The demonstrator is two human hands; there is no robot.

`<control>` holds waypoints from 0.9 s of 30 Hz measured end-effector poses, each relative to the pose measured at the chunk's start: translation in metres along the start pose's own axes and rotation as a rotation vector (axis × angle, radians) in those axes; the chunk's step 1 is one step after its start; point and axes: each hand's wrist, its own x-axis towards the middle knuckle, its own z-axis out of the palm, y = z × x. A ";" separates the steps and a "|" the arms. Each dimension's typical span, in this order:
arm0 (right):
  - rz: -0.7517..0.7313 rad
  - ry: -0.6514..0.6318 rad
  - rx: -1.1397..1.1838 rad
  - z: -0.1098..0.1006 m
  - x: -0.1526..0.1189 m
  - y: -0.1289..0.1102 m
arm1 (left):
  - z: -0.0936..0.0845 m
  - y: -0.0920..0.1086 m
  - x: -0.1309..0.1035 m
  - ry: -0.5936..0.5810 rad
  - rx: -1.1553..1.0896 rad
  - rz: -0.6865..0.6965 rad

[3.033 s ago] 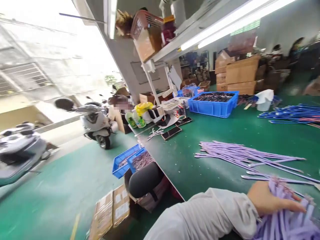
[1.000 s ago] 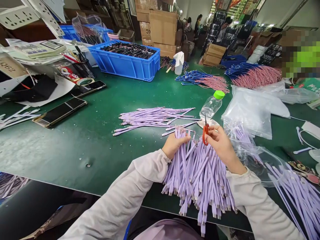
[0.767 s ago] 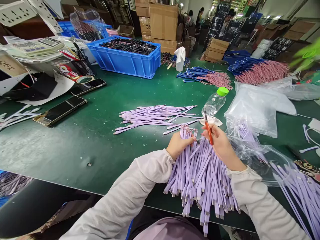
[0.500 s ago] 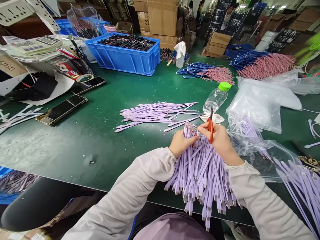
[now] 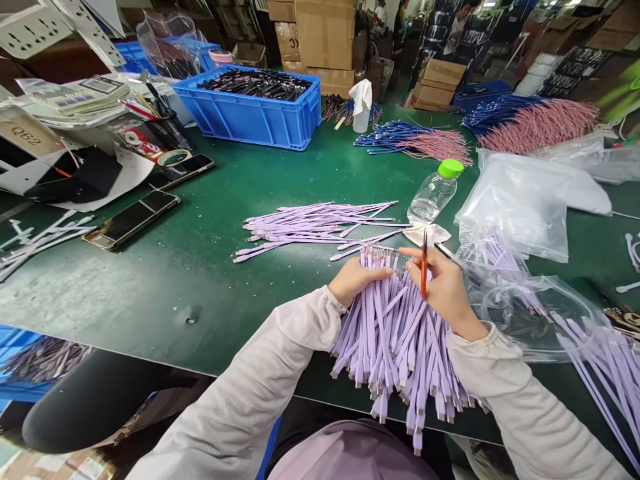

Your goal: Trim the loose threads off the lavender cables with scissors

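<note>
A thick bunch of purple flat cables [image 5: 395, 333] lies fanned out below my hands, metal plugs toward the table's front edge and stripped wire ends at the top. My left hand [image 5: 354, 280] is closed around the left side of the bunch near those bare ends, thumb across the front. In my right hand [image 5: 443, 287] is a pair of orange-handled snips [image 5: 424, 277], dark pointed tip upward. The thumb and forefinger of this hand are close to the wire ends at the bunch's upper right; whether they pinch a wire is unclear. More purple cables [image 5: 310, 223] lie in a loose pile beyond.
A clear bottle with a green cap [image 5: 433, 193] stands beyond my right hand. Plastic bags [image 5: 515, 207] and further purple cables are at right. Two phones [image 5: 133, 220] lie at left. Behind are a blue crate [image 5: 250, 120] and blue-and-pink wire bundles [image 5: 415, 140].
My left hand has shifted slightly left on the bunch. My right hand has turned, bringing the snips more upright and a little lower, with its forefinger stretched toward the wire ends.
</note>
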 end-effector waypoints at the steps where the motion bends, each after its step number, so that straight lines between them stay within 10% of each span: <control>1: -0.023 -0.012 -0.022 0.001 0.000 -0.001 | 0.001 0.000 -0.001 -0.011 0.007 0.018; 12: -0.302 -0.058 -0.674 -0.007 0.005 0.027 | -0.008 0.003 0.003 -0.060 -0.272 -0.056; 27: -0.283 -0.043 -0.777 -0.007 0.001 0.026 | -0.008 0.003 0.002 -0.092 -0.261 -0.039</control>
